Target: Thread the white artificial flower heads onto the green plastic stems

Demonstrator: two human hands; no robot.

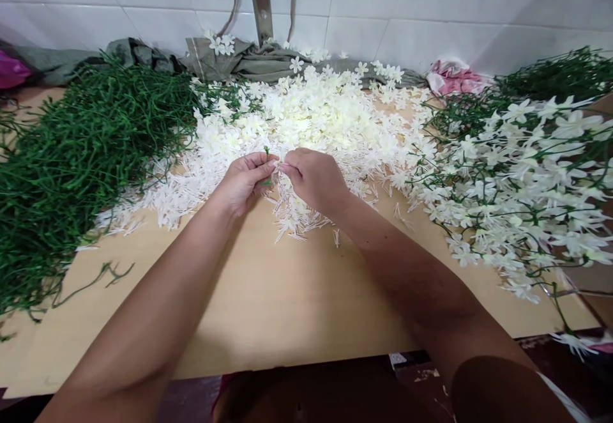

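Bare forearms (pixel 186 289), 2 of them, are spanning the tan tabletop (pixel 287 295), hands meeting mid-table. Left hand (pixel 246 180) is pinching a green stem (pixel 267 151) between thumb and fingers, stem poking out above and below the grip. Right hand (pixel 313 177) is pinching a small white piece (pixel 276 163) right at the left fingertips; can't tell which flower part. Loose white flowers (pixel 306 116) are lying heaped just beyond both hands, thin white pieces (pixel 172 199) spreading left. Green stem pile (pixel 119 116) is filling the left side. Flowered stems (pixel 517 180) are lying heaped at right. Grey-green cloth (pixel 268 62) is running along the tiled wall (pixel 383 1), pink-and-white cloth (pixel 454 78) resting farther right.
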